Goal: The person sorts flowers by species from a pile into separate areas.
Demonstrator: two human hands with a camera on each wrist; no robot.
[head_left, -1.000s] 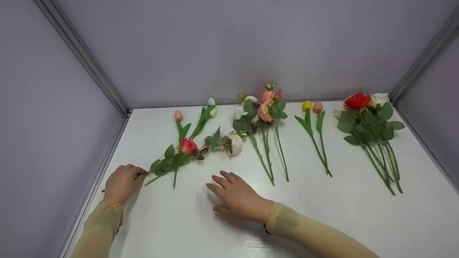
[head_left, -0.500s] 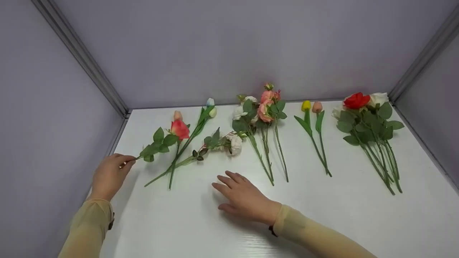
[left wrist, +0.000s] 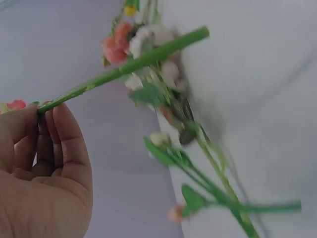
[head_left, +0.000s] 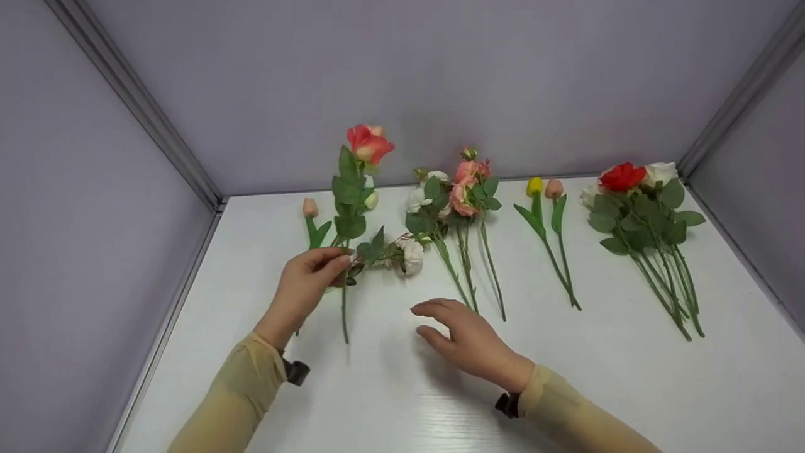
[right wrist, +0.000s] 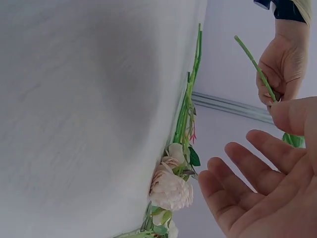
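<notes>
My left hand (head_left: 305,286) pinches the green stem of a coral-pink rose (head_left: 370,145) between thumb and fingers. The rose is held upright above the table, bloom at the top and bare stem end below the hand. In the left wrist view the stem (left wrist: 124,69) slants up and right out of the pinch. My right hand (head_left: 475,343) hovers to the right with relaxed fingers and nothing in it. Behind the rose lie a peach tulip (head_left: 309,209), pale tulips (head_left: 371,200) partly hidden, and a white flower spray (head_left: 410,257) lying sideways.
On the white table (head_left: 377,402), white and coral flower stems (head_left: 465,195) lie at the middle back. Yellow and peach tulips (head_left: 534,187) are right of them. A bunch of red and white roses (head_left: 622,177) lies far right. Grey panels (head_left: 440,82) enclose the back and sides.
My left hand has lifted the coral-pink rose off the other stems, first leftward, then right and upright. My right hand has shifted to the right.
</notes>
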